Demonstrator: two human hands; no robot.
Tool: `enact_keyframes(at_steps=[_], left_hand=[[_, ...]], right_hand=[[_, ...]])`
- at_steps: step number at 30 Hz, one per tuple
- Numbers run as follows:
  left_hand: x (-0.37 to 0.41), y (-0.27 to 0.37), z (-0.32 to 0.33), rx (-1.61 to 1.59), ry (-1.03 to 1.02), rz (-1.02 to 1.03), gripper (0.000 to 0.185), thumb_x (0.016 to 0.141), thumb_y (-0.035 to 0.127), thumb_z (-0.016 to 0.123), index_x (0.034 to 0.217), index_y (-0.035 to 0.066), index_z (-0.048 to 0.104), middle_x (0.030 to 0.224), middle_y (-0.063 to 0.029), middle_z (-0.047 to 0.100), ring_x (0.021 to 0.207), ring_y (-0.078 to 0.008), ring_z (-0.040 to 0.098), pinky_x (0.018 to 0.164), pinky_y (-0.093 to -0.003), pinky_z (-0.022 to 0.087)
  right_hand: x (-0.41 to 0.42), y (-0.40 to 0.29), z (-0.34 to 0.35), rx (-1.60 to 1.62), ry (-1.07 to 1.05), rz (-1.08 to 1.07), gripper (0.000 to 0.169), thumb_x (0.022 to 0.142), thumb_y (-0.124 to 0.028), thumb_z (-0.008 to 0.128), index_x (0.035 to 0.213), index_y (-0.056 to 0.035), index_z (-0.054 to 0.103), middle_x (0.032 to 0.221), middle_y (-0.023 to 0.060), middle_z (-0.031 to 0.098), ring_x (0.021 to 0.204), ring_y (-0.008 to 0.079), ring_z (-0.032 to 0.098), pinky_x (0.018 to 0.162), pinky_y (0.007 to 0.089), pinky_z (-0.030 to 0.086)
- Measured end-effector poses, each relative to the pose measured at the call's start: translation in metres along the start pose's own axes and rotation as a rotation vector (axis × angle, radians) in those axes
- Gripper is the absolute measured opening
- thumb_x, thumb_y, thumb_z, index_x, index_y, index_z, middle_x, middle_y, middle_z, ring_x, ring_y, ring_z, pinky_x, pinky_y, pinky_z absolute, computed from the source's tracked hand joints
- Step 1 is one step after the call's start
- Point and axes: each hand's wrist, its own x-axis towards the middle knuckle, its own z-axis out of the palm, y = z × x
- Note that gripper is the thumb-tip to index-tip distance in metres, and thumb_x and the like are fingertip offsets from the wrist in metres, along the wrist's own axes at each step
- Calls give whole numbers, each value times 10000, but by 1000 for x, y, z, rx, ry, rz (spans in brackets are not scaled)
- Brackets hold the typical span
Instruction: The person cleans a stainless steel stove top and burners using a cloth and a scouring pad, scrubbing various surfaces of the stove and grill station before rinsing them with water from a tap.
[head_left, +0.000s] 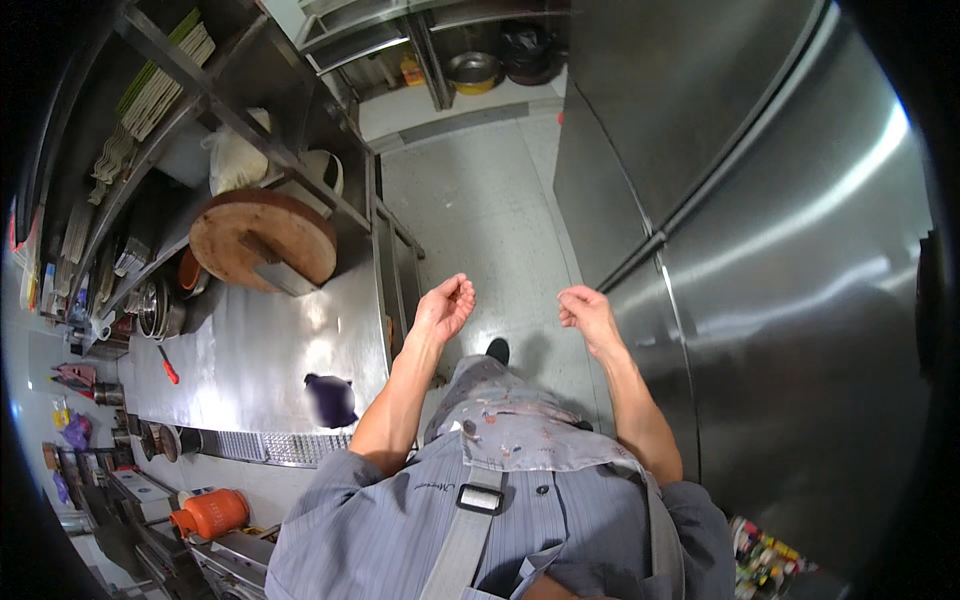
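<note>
My left hand (445, 309) hangs over the floor with loosely curled fingers and nothing visible in it. Across from it, my right hand (588, 318) is also curled with nothing visible in it, near the stainless steel refrigerator (757, 300). Left of my left hand runs a stainless steel worktop (255, 352). Towards its far end is a round wooden chopping board (217, 236), with a cleaver (287, 277) against its face. A dark, blurred item (331, 402) sits on the worktop near my left forearm; what it is cannot be made out.
A red-handled tool (171, 369) lies on the worktop. Stacked trays or plates (166, 82) fill the shelf above. Ahead, past the grey floor (465, 195), a metal bowl (474, 71) stands on a low ledge. An orange gas cylinder (215, 513) is at lower left.
</note>
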Motion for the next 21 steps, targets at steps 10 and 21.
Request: enact_keyframes(at_steps=[10, 21], left_hand=[[182, 115, 66, -135, 11, 50, 161, 1030, 120, 514, 993, -9, 602, 866, -111, 637, 754, -214, 643, 688, -321, 581], [343, 243, 211, 43, -33, 39, 198, 1045, 131, 481, 1009, -23, 602, 854, -118, 646, 749, -204, 638, 701, -316, 577]], right_hand=[[212, -81, 16, -81, -49, 17, 178, 937, -186, 662, 999, -20, 681, 808, 21, 632, 697, 103, 589, 629, 257, 502], [415, -190, 29, -51, 29, 36, 157, 952, -163, 628, 1000, -22, 676, 806, 9, 626, 704, 98, 584, 654, 262, 509]])
